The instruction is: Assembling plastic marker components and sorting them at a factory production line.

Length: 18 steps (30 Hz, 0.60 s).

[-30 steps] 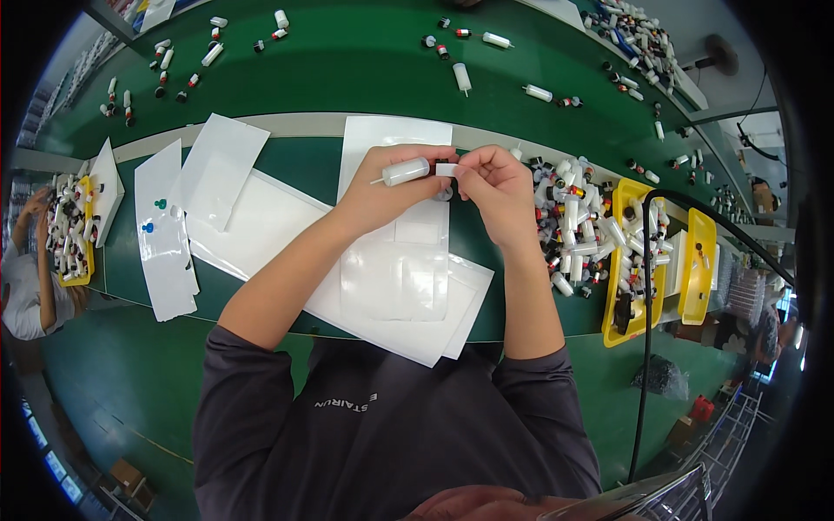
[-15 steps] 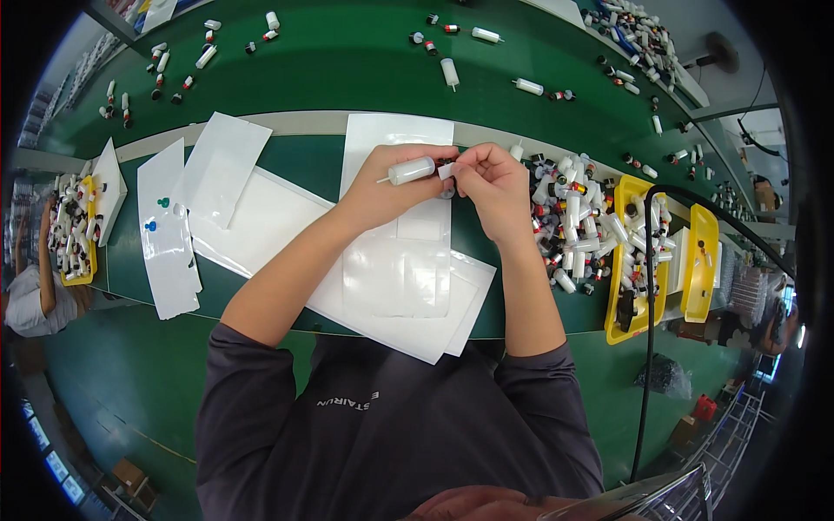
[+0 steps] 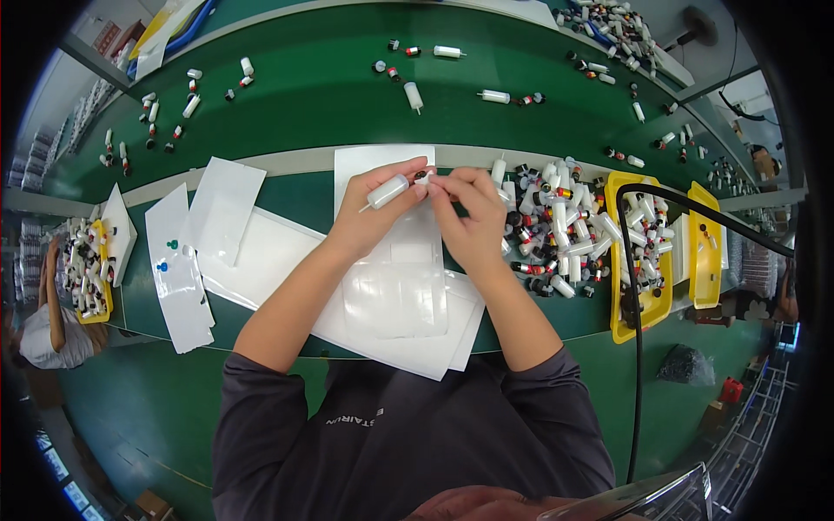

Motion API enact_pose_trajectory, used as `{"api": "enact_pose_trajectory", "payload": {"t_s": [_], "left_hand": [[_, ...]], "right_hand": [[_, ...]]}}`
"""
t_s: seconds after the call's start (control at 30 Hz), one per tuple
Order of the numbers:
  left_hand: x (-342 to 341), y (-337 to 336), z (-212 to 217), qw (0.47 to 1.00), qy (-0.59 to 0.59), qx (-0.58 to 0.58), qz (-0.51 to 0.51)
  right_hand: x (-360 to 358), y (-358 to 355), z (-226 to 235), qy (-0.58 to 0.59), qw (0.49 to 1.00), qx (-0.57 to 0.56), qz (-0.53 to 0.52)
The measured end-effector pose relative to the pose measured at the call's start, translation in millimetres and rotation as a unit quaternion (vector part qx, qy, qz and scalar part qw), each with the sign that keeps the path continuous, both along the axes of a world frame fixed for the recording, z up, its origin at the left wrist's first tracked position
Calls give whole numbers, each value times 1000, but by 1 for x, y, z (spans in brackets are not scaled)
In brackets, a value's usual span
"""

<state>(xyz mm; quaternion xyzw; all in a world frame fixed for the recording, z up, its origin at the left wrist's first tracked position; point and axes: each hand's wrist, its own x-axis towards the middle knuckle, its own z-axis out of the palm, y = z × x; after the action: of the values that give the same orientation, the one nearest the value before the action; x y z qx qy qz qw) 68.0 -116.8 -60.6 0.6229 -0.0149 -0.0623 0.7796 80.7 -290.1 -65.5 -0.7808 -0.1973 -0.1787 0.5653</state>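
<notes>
My left hand (image 3: 375, 213) is closed around a translucent white plastic tube (image 3: 387, 192) with a thin spout, tilted with its spout toward the lower left. At the same hand's fingertips is a small dark-ended piece (image 3: 421, 175). My right hand (image 3: 472, 215) meets it there, thumb and index finger pinched at a small white label-like piece (image 3: 424, 181), partly hidden by the fingers. Both hands are above a glossy white sheet (image 3: 395, 300), which overlaps more white sheets (image 3: 347, 334) on the green table.
Right of my hands lies a pile of tubes and dark-capped pieces (image 3: 556, 226), beside yellow trays (image 3: 622, 321). A black cable (image 3: 641, 365) arches over them. Scattered tubes (image 3: 413, 95) lie on the green surface beyond the pale ledge. A person (image 3: 56, 326) sits at far left.
The view has shifted, so the table sits lower in it. My right fingers have brought the white piece against the dark-ended piece; the tube is now tilted more steeply.
</notes>
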Motion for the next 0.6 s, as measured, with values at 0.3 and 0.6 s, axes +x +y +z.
{"api": "enact_pose_trajectory", "payload": {"t_s": [0.3,0.6], "left_hand": [[7,11,3,997,-59,45,22],[119,155,12,941,-62,291,159]], "right_hand": [[5,15,-5,-10,999,16,49],[-43,3,4,62,935,-285,201]]}}
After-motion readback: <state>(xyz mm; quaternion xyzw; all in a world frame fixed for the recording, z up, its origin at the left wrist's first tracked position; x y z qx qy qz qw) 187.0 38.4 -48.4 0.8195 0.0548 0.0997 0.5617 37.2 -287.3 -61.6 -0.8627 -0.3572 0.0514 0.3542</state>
